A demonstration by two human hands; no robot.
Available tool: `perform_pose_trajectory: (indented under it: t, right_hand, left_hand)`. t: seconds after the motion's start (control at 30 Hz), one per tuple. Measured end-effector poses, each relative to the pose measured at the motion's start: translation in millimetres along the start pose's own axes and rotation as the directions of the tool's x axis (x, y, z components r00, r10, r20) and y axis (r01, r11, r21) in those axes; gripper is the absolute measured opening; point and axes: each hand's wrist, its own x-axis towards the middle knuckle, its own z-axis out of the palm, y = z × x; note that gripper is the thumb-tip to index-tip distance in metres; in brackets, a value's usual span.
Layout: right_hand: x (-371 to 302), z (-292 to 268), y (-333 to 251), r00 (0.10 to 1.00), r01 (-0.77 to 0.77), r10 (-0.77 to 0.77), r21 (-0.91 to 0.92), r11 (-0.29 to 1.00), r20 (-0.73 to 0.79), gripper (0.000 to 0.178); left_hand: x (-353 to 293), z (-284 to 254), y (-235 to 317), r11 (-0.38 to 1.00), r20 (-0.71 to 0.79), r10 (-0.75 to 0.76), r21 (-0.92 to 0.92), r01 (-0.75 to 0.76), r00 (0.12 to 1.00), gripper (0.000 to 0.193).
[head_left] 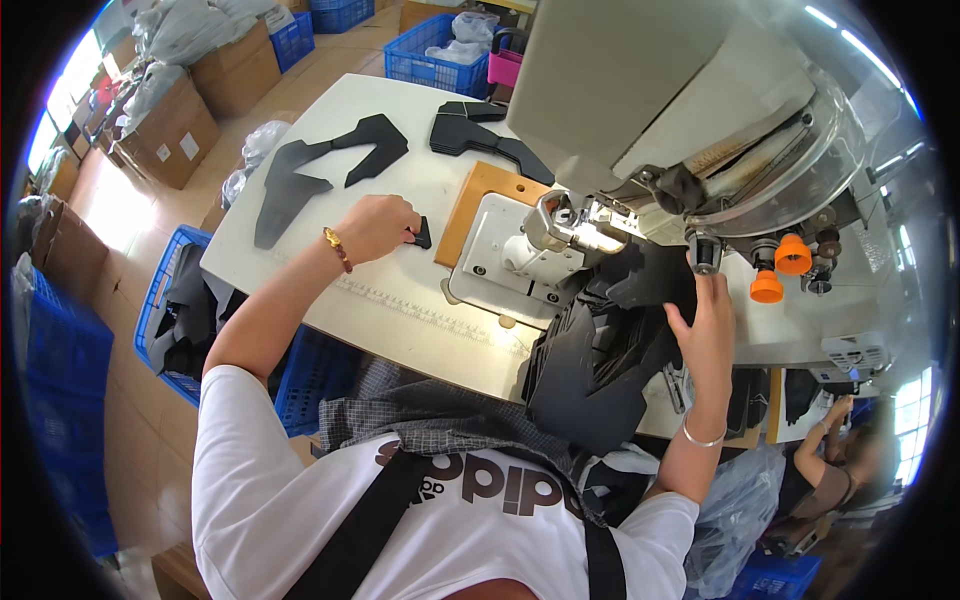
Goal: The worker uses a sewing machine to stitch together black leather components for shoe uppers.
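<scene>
My left hand is closed, pinching the end of a small black piece on the white table, left of the sewing machine's metal bed plate. On the machine's right side, my right hand reaches up beside a heap of black cut pieces, its thumb spread from the fingers. The fingertips are partly hidden near a dark knob of the sewing machine. A lamp lights the needle area. Two angular dark pieces, one grey and one black, lie at the table's far left.
A stack of black pieces sits behind the wooden board. Along the near edge runs a printed ruler. Metal scissors lie near my right forearm. Blue crates and cartons stand around; another person works at right.
</scene>
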Motion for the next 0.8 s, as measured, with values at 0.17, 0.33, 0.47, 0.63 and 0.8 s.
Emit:
perform_pose_trajectory:
  t: [0.17, 0.33, 0.47, 0.63, 0.8]
  right_hand:
    - [-25, -25, -11, 0.999, -0.043, 0.042, -0.006, 0.999, -0.022, 0.078]
    - [-41, -35, -29, 0.995, -0.038, 0.037, -0.008, 0.999, -0.095, 0.076]
    - [-48, -38, -45, 0.999, -0.051, 0.050, 0.141, 0.989, 0.013, 0.071]
    - [-52, -47, -55, 0.999, 0.030, -0.027, 0.094, 0.995, -0.033, 0.072]
    - [-50, -63, -65, 0.984, 0.166, -0.155, 0.145, 0.975, -0.082, 0.067]
  left_hand:
    - [4, 11, 3, 0.967, -0.015, 0.090, 0.240, -0.084, 0.996, 0.010]
    - [2, 16, 7, 0.934, -0.008, 0.108, 0.342, -0.099, 0.994, 0.013]
    - [1, 18, 10, 0.923, -0.006, 0.117, 0.370, -0.106, 0.993, 0.010]
    - [0, 23, 13, 0.931, -0.065, 0.117, 0.354, -0.087, 0.991, 0.008]
    - [-1, 21, 13, 0.938, -0.088, 0.085, 0.342, -0.050, 0.992, 0.007]
